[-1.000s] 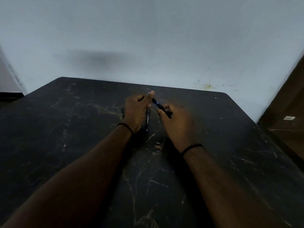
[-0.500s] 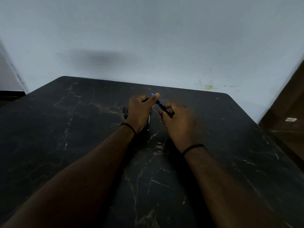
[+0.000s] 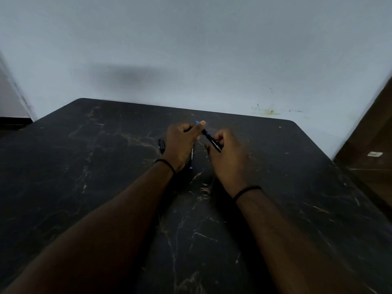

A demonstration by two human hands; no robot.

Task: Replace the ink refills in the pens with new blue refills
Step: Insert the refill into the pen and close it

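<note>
Both hands hold one black pen with white lettering and blue trim, slanted above the table. My left hand pinches its far end, where a blue tip shows past the fingertips. My right hand grips the barrel's near end with curled fingers. A second black pen with a blue end lies on the table under my left hand, partly hidden. A small black piece, perhaps a cap, lies just left of my left hand.
The black marble-patterned table runs up to a pale wall at the back. Its right edge drops to a brown floor. Both forearms stretch over the table's middle.
Both hands stay on the pen and have shifted slightly; the left thumb has moved along the pen's far end. Nothing else moved.
</note>
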